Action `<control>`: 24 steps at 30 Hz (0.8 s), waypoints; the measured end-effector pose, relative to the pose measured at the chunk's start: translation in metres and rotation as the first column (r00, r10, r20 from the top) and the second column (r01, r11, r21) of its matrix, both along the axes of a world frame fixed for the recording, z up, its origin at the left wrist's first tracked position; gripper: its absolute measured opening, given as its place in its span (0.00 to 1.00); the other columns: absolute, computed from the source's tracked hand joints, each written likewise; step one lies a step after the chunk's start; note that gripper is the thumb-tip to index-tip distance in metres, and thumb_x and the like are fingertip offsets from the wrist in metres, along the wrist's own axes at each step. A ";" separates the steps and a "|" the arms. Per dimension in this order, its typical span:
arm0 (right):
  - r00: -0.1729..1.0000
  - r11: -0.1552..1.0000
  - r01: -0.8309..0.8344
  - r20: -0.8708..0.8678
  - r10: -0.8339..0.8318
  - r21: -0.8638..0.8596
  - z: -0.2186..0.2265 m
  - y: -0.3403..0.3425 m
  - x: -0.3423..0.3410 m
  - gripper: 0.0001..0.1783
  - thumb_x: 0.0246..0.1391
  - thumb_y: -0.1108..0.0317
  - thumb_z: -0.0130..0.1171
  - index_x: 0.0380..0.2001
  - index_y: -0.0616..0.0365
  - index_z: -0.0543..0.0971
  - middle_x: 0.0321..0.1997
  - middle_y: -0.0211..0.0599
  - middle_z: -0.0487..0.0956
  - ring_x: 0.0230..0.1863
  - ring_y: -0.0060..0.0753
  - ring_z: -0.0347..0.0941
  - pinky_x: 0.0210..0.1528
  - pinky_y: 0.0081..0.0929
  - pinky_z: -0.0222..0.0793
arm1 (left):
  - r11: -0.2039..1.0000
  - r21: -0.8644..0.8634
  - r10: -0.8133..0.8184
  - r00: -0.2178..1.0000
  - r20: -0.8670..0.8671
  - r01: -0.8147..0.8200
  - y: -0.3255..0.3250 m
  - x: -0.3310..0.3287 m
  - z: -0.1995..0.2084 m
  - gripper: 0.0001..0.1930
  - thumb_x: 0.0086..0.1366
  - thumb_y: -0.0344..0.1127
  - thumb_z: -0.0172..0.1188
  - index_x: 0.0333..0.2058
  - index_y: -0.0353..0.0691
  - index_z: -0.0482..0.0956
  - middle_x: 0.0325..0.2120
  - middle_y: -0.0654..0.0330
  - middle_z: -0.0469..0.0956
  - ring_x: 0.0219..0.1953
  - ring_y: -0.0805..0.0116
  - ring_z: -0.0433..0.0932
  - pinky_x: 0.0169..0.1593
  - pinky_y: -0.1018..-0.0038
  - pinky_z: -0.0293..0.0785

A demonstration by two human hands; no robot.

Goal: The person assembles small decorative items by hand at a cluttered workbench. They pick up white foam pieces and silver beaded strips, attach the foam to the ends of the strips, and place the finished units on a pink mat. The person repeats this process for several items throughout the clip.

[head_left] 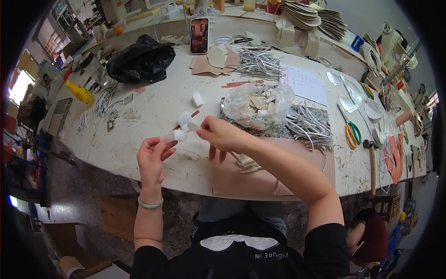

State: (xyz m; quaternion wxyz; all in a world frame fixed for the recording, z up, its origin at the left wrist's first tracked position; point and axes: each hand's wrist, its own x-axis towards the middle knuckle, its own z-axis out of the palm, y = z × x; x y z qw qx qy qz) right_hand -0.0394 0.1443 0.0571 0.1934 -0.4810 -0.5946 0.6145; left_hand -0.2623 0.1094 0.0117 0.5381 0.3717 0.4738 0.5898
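My left hand [154,153], with a pale bangle at its wrist, pinches a small white folded piece [179,135] between thumb and fingers. Across from it, my right hand [224,134] has its thumb and forefinger closed on a small cream-coloured flat piece [193,126], its other fingers hanging lower. The two pieces are close together; whether they touch I cannot tell. Just beyond lie a white rounded piece [184,116] and a white tapered piece [198,99]. Under my right forearm, cream strips [248,162] rest on a tan sheet [297,172].
A clear plastic bag [258,103] of cream scraps sits on a stone slab beside grey-white cords [310,125]. Scissors [350,132] and a hammer [372,162] lie to the right. A black bag [141,59], yellow bottle [80,92] and upright phone [199,36] stand farther back.
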 end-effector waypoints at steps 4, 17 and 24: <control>0.979 0.987 0.143 -0.158 -0.131 0.068 0.017 -0.001 0.013 0.19 0.64 0.56 0.48 0.42 0.65 0.64 0.34 0.38 0.73 0.21 0.25 0.76 0.12 0.20 0.66 | 0.995 -0.048 -0.087 0.993 0.082 0.091 0.004 0.014 0.007 0.09 0.62 0.23 0.55 0.41 0.30 0.69 0.36 0.51 0.78 0.36 0.60 0.82 0.36 0.75 0.82; 0.998 0.977 0.039 0.044 -0.049 0.208 0.022 0.003 -0.001 0.17 0.63 0.61 0.48 0.42 0.68 0.66 0.33 0.45 0.78 0.27 0.31 0.80 0.22 0.26 0.75 | 0.999 -0.045 0.008 0.998 0.062 -0.005 -0.001 0.040 0.008 0.10 0.60 0.26 0.59 0.41 0.35 0.77 0.33 0.58 0.80 0.32 0.71 0.80 0.29 0.79 0.77; 0.975 0.974 0.042 0.204 -0.088 0.221 0.011 0.023 -0.002 0.16 0.61 0.63 0.48 0.41 0.70 0.69 0.26 0.48 0.79 0.21 0.37 0.78 0.17 0.32 0.74 | 0.969 0.063 0.215 0.942 0.258 -0.239 0.003 0.001 0.000 0.13 0.62 0.25 0.53 0.46 0.33 0.69 0.41 0.51 0.77 0.43 0.63 0.79 0.41 0.77 0.79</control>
